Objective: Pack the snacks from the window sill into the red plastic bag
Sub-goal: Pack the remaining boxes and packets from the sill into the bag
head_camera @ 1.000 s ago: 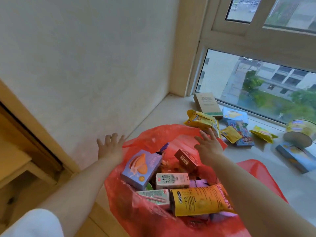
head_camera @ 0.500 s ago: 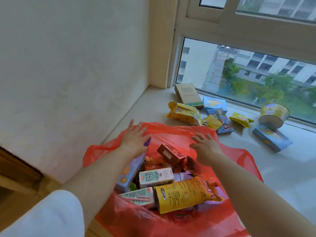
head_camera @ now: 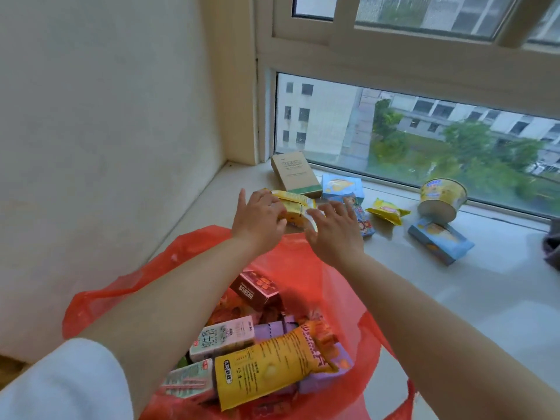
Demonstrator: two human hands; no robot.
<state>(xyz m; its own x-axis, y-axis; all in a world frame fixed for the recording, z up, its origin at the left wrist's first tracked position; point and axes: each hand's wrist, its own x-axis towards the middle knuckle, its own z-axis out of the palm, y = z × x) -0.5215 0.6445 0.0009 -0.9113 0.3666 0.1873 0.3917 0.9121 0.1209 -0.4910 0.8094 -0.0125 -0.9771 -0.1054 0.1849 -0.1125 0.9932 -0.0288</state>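
The red plastic bag (head_camera: 188, 253) lies open on the window sill (head_camera: 472, 301), holding a large yellow snack pouch (head_camera: 272, 368), a brown box (head_camera: 257, 289) and drink cartons (head_camera: 224, 338). Beyond the bag, my left hand (head_camera: 257, 221) grips the left end of a yellow snack packet (head_camera: 295, 203) lying on the sill. My right hand (head_camera: 336, 233) reaches with straight, spread fingers to the packet's right end. Near the glass lie a tan box (head_camera: 295, 172), a light blue box (head_camera: 342, 186), a small yellow packet (head_camera: 388, 211), a cup bowl (head_camera: 442, 198) and a blue box (head_camera: 439, 241).
A white wall (head_camera: 106, 147) borders the sill on the left and the window frame (head_camera: 394, 56) on the far side. A colourful flat packet (head_camera: 365, 224) lies partly under my right hand. A dark grey thing (head_camera: 551, 247) shows at the right edge.
Both hands have moved forward from the bag's far rim to the yellow snack packet on the sill. My left hand now grips it. The view has tilted toward the window.
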